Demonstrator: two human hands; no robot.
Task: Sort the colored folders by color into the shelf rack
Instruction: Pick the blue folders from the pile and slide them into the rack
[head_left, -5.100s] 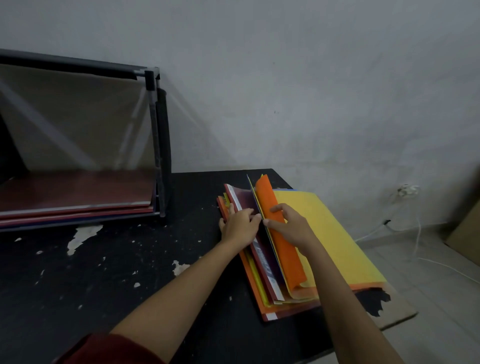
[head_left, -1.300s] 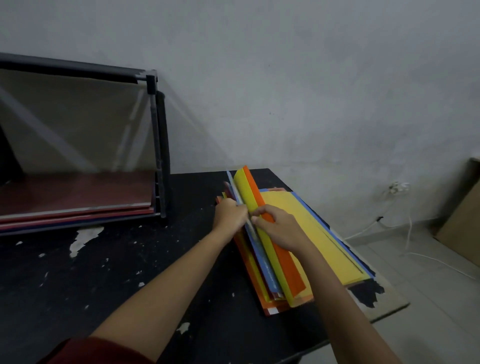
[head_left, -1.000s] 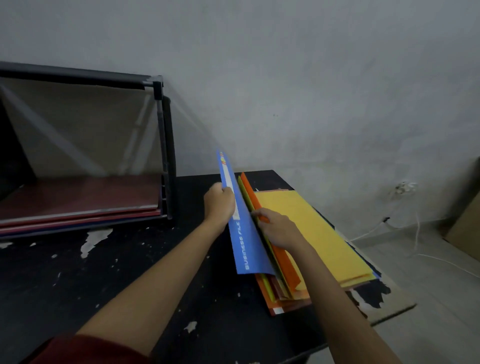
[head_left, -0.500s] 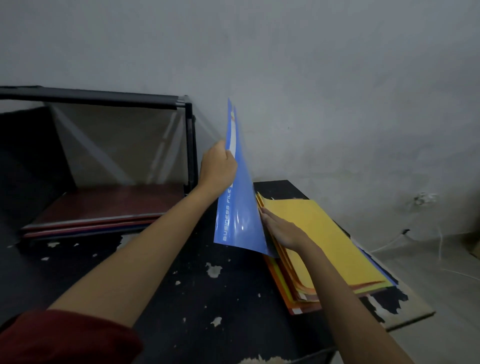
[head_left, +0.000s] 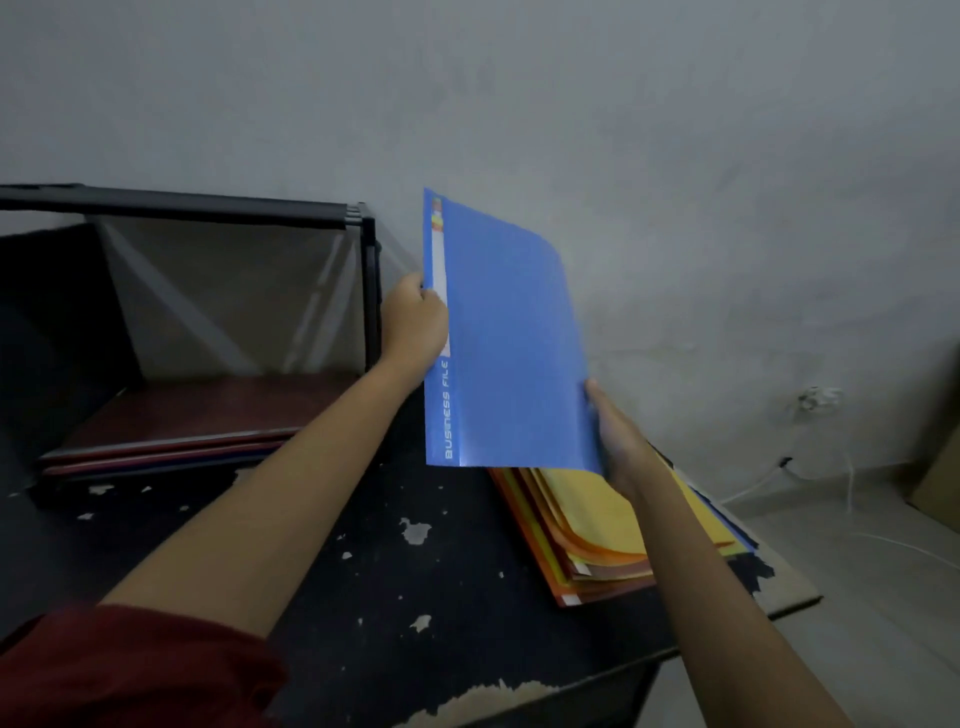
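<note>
A blue folder (head_left: 509, 343) is held up in the air, its face towards me, above the table. My left hand (head_left: 413, 325) grips its spine edge on the left. My right hand (head_left: 615, 441) holds its lower right corner. Below it a stack of yellow and orange folders (head_left: 597, 525) lies flat on the right side of the black table (head_left: 322, 587). The black shelf rack (head_left: 208, 322) stands at the back left, with dark red folders (head_left: 197, 421) lying on its bottom shelf.
A grey wall rises close behind the table and rack. The table top is chipped, and its front right edge runs just past the stack. A wall socket (head_left: 818, 399) with white cable and a cardboard piece (head_left: 940, 467) are at the far right, off the table.
The blue folder came out of the stack and rose. It now faces me flat, and my right hand left the stack to hold the folder's lower corner.
</note>
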